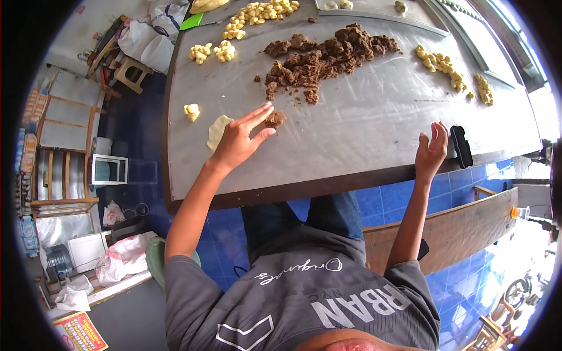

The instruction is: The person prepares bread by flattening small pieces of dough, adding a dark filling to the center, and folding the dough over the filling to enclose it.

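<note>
My left hand (239,139) is over the table with its fingers stretched out and its thumb apart. Its fingertips are beside a small lump of brown filling (275,120); from this angle I cannot tell whether they touch it. A flattened pale dough round (218,132) lies partly behind that hand. My right hand (432,149) is near the table's front edge on the right, fingers raised and slightly apart, with nothing visible in it. Just right of it stands a black oblong object (461,146) with a grey part, its kind unclear.
A crumbly brown filling heap (328,61) spreads across the metal table (351,137). Dough pieces (257,14) lie at the back, more dough pieces (442,67) at right, and a small dough cluster (191,112) at left. A tray (380,17) and green scraper (191,21) lie far off. A wooden bench (445,234) stands at right.
</note>
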